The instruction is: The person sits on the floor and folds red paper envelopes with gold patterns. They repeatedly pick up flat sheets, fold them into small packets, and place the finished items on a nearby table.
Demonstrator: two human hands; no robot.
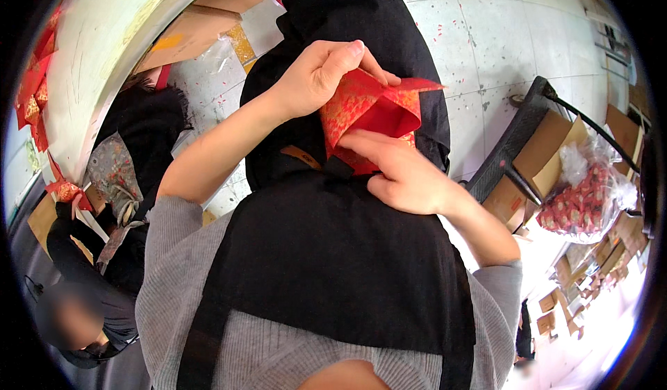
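Above my lap is a red, gold-patterned pouch-like piece [340,115], its opening facing me and a pointed flap sticking out to the right. Its inside is plain red. My left hand [326,74] grips the far upper edge, with the thumb on top and fingertips bent over the rim. At the near side of the opening, my right hand [406,178] has its fingers along the rim and partly inside, the thumb lower down outside. The fingertips there are partly hidden by the piece.
To the left, a person in dark clothes [97,272] sits by a pale table [132,15] with red pieces along its edge. On the right stand a black cart [511,129], cardboard boxes [542,147] and a clear bag of red items [583,206]. Red scraps dot the floor.
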